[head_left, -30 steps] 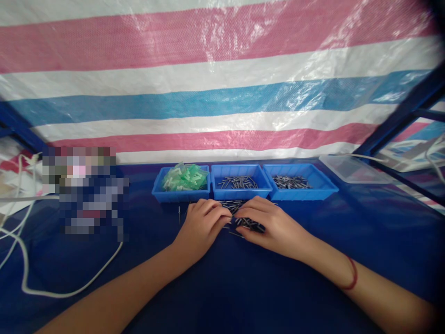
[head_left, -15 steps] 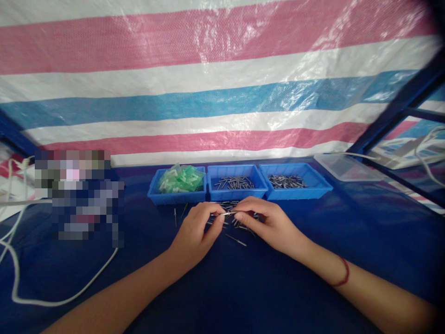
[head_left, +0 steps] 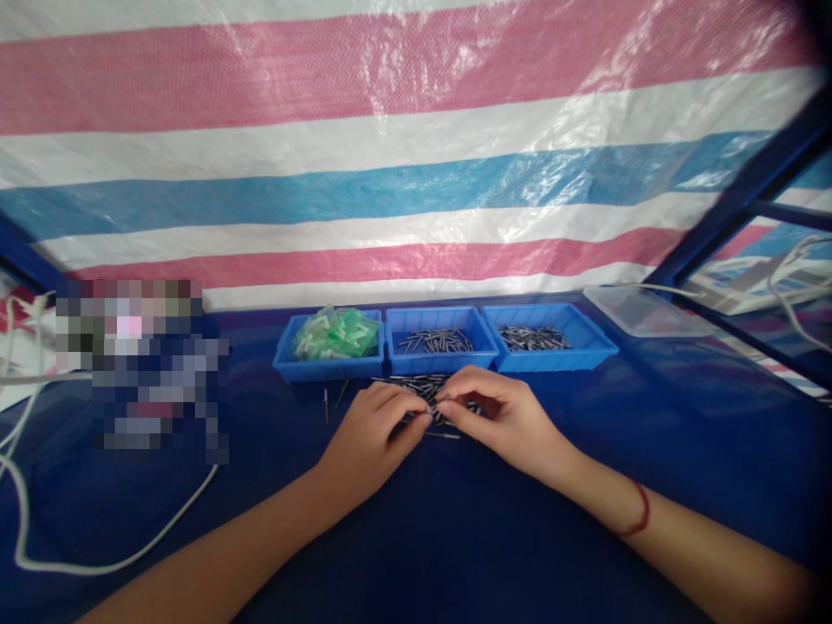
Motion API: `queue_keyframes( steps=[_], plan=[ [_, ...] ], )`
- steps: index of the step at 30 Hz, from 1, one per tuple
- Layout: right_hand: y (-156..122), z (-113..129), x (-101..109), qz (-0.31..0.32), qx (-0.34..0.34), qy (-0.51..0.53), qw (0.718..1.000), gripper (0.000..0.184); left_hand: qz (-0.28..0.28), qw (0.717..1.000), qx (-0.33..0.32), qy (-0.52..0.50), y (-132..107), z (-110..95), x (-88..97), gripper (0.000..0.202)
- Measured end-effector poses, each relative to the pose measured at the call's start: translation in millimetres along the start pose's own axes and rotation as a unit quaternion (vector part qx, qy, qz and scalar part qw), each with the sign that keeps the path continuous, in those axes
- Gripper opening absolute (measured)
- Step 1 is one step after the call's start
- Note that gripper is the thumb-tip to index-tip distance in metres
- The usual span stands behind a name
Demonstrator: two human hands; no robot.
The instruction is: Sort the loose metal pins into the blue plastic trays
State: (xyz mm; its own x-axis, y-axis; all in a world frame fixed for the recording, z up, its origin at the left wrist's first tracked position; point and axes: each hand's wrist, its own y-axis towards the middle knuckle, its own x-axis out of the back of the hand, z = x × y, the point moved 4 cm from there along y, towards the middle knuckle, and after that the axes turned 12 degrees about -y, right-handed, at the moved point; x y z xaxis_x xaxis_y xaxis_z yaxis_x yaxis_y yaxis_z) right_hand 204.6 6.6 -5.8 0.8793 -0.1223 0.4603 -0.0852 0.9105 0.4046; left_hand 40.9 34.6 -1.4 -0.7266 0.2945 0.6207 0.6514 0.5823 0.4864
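Observation:
My left hand (head_left: pixel 370 433) is closed in a pinch, thumb against forefinger. Facing it, my right hand (head_left: pixel 500 420) pinches too, its fingertips close to the left ones. A small metal piece shows between both sets of fingertips, apparently a blind rivet (head_left: pixel 431 409), mostly hidden by the fingers. Under and behind the hands lies a loose pile of blind rivets (head_left: pixel 416 382) on the dark blue table. One single rivet (head_left: pixel 445 436) rests just in front of the pile. Two more, a silver rivet (head_left: pixel 326 406) and a darker one (head_left: pixel 342 393), lie left of it.
Behind the pile stand three blue bins in a row: a left bin (head_left: pixel 325 373) with green and clear plastic packets, a middle bin (head_left: pixel 445 360) and a right bin (head_left: pixel 559 358) with rivets. A clear lid (head_left: pixel 643 312) lies at right. White cables (head_left: pixel 78 568) run along the left.
Both hands have lowered slightly towards the pile, and the metal piece between them is more hidden. The single rivet in front now lies nearer the pile, at another angle.

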Motion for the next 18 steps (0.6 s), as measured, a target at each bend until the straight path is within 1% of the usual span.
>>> queue_keyframes(
  steps=[5, 9, 14, 16, 18],
  plan=[
    [-0.1, -0.6, 0.9, 0.006, 0.009, -0.019, 1.0, 0.007, -0.026, 0.999, 0.02, -0.001, -0.3, 2.1, 3.8, 0.006],
    [0.7, -0.3, 1.9, 0.003, 0.022, -0.058, 0.998, 0.007, -0.038, 0.999, 0.02, -0.005, -0.1, 0.1, 6.5, 0.006],
    [4.1, 6.0, 4.7, 0.018, 0.098, -0.148, 0.984, 0.01, -0.046, 0.999, 0.019, -0.005, -1.1, 0.5, 8.1, 0.008],
    [7.8, 5.6, 13.5, -0.001, 0.111, -0.182, 0.977, 0.012, -0.039, 0.999, 0.025, 0.014, -0.6, 2.9, 9.3, 0.01],
    [13.0, 1.9, 30.3, -0.051, 0.101, -0.221, 0.969, 0.014, -0.019, 0.998, 0.027, 0.046, 1.1, 5.1, 11.8, 0.013]
  ],
)
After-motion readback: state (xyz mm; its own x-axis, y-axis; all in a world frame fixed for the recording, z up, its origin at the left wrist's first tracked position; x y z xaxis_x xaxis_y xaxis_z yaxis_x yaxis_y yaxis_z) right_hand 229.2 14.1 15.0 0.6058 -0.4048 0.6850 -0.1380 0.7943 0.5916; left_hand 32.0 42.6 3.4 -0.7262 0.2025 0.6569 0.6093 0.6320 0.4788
